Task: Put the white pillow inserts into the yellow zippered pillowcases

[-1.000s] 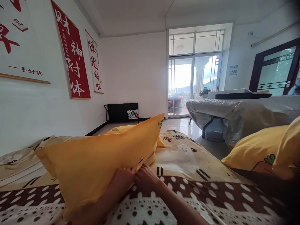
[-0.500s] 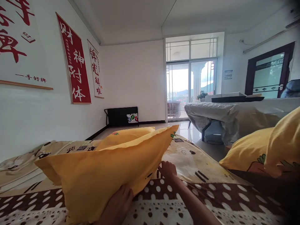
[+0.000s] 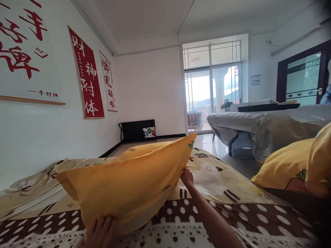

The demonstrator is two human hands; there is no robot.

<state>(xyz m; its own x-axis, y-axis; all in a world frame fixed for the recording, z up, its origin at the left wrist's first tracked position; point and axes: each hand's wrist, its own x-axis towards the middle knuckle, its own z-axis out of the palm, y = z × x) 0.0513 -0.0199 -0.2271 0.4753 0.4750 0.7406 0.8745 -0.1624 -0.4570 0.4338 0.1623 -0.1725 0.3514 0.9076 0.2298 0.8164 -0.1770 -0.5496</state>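
A yellow pillow [image 3: 124,189] stands tilted on its edge on the patterned blanket [image 3: 214,179], its upper right corner pointing up. My left hand [image 3: 100,231] is closed on its lower left part, fingers lying over the near face and the thumb hidden. At the right edge, my right hand [image 3: 187,177] grips the fabric with bent fingers. Behind it lies another yellow pillow [image 3: 139,148] with a small carrot print, mostly covered by the front one.
More yellow pillows [image 3: 287,160] with carrot prints are at the right edge. Beyond the bed stands a plastic-covered table [image 3: 232,120] bearing a black tray [image 3: 269,107]. A black folded item [image 3: 133,131] leans by the far wall, left of the glass sliding doors [image 3: 223,89].
My left hand has slid left and down along the pillow's lower edge. The pillow's left end has shifted right, and the right hand has risen slightly with its edge. The view has shifted a little.
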